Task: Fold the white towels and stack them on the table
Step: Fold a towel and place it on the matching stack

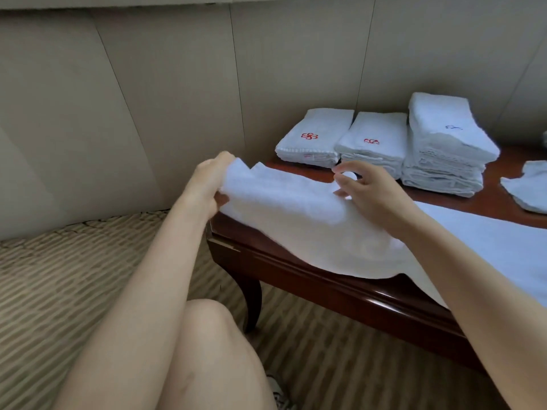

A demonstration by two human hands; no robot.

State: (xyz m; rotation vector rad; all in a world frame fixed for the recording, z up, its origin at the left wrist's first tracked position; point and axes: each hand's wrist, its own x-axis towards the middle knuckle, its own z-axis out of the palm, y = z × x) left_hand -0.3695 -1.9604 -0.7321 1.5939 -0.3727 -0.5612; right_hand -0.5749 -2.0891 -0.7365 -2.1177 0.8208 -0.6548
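On dark wood table [370, 297] — left hand [207, 184], right hand [370, 187] pinching towel [296, 220] corners.

A beige wall [177, 84] of broad padded panels, divided by thin dark seams, fills the upper view. Below it lies a carpet [59, 276] in tan and cream wavy stripes. The dark reddish-brown wooden table [340, 288] has a glossy moulded edge and a curved leg [253, 303]. Soft, even light, possibly daylight.
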